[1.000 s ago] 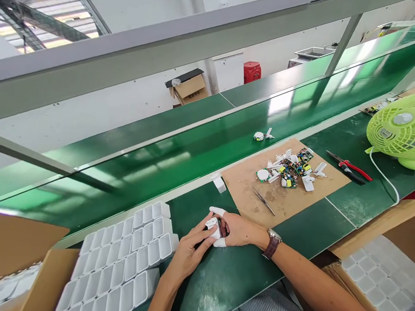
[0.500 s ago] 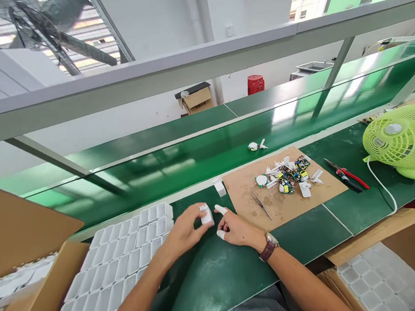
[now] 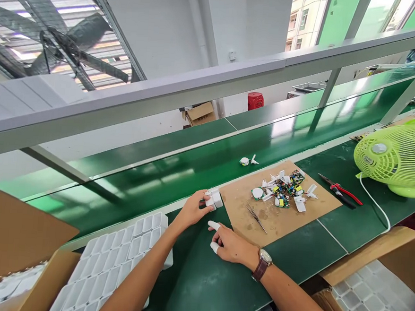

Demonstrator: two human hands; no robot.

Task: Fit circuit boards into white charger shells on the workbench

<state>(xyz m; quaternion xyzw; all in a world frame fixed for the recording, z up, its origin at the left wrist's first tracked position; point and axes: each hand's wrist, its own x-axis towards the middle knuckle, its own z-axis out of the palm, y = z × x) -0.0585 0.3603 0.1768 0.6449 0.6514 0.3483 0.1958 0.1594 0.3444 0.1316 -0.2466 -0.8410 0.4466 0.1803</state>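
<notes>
My left hand pinches a small white plastic casing at the far edge of the green bench. A second white casing stands right beside it, seemingly touching. Closer to me, my right hand is empty above the bench, thumb and forefinger apart, with white covers on those fingertips. To its right lies a sheet of brown cardboard bearing a pile of circuit boards with white plastic parts and metal tweezers. Rows of open white casings fill the bench on my left.
Red-handled pliers and a green fan with a white cord stand on the right. Cardboard boxes of white parts flank me, one left and one right. Behind the bench runs a green conveyor belt with a small board on it.
My left hand has moved the white casing away from me, up beside the standing one. My right hand has stayed near its place, drawn slightly apart from the left. The camera view has tilted up.
</notes>
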